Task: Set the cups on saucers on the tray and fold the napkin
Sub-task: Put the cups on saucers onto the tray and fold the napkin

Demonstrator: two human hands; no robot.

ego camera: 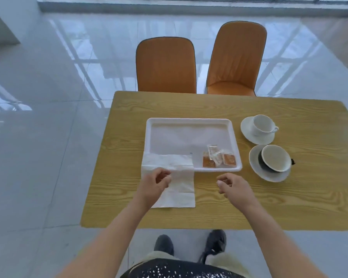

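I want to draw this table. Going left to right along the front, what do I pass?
The napkin → packets in the tray → dark cup on its saucer. The white cup sits behind the dark one, so I left it out.

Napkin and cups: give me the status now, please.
Left hand pinches napkin; right hand empty, loose. Napkin lies half on tray corner. White cup, dark cup on saucers beside tray, not on it. Sachets in tray.

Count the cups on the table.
2. The white cup stands on the far saucer, right of the tray; the dark-sided cup stands on the near saucer, beside the tray's near right corner. None looks hidden.
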